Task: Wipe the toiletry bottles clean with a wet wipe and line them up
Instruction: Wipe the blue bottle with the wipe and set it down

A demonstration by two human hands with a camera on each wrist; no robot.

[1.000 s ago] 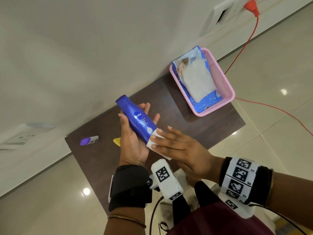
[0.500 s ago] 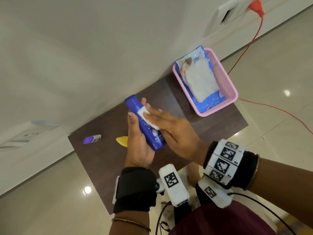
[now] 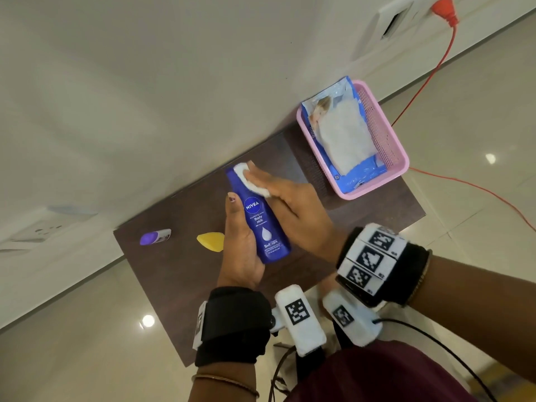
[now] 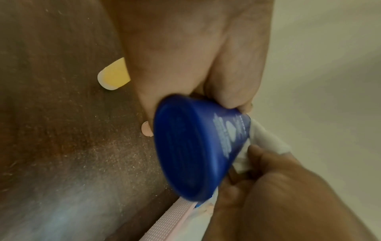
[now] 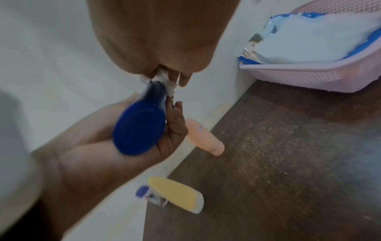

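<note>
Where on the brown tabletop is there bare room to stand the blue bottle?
Bare wood lies on the near side of the table, nearer than the yellow tube. Also between the hands and the pink basket. The wall edge is crowded.

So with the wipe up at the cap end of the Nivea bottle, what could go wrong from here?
1. The left hand cradles the Nivea Body Milk bottle with a loose grip, so the right hand pressing the wet wipe near the cap could make it slip.
2. If dropped, it may knock the yellow bottle or peach bottle lying below.
</note>
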